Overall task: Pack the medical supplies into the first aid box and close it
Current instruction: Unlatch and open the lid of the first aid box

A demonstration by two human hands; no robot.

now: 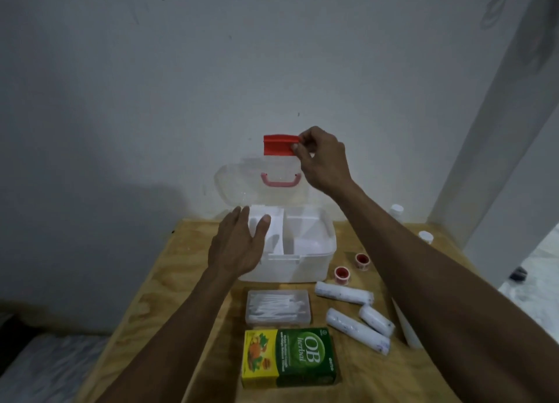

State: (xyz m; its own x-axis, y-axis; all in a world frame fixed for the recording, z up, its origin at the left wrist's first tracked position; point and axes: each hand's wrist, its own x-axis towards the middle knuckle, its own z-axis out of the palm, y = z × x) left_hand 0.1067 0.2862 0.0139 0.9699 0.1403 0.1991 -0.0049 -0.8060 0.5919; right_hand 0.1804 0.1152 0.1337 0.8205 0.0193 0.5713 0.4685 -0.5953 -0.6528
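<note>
Table (181, 251): box (302, 263) btwn hands, R hand (320, 160) pinching latch (278, 145).

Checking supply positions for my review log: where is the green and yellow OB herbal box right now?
In the head view, the OB herbal box lies flat at the table's near edge, centre frame, directly in front of the clear cotton swab case, with bandage rolls to its right.

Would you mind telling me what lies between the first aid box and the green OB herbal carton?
In the head view, a clear case of cotton swabs lies between the first aid box and the OB herbal carton.
</note>
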